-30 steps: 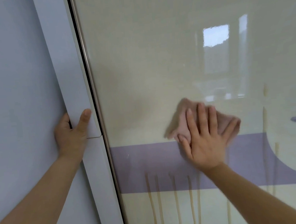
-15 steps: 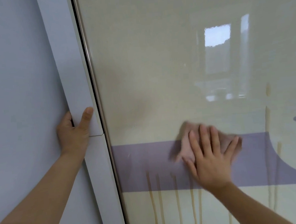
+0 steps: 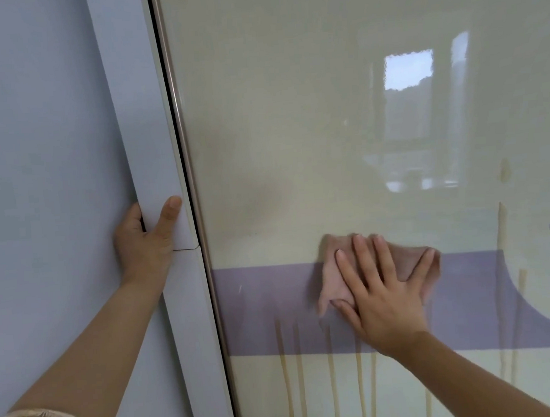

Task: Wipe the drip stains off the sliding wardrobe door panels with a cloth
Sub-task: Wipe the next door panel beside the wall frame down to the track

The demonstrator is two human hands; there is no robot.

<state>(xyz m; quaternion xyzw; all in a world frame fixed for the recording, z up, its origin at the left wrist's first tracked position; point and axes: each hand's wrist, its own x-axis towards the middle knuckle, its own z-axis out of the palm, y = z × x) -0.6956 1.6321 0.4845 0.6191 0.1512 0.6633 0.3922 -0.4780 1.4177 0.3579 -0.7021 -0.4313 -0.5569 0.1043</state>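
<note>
Right hand point(image 3: 382, 301) presses a pink cloth point(image 3: 332, 279) flat against the glossy door panel point(image 3: 277, 126), fingers spread and straight, on the purple band. Drip stains point(image 3: 284, 370) run down from about seven o'clock of the cloth. Left hand point(image 3: 142, 240) grips the white frame edge point(image 3: 154, 171). Risk, I judge: a damp cloth may smear the streaks sideways, or pushing may slide the door.

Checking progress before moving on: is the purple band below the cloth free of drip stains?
No, tan drip streaks run down the purple band beneath the pink cloth under the right hand.
</note>
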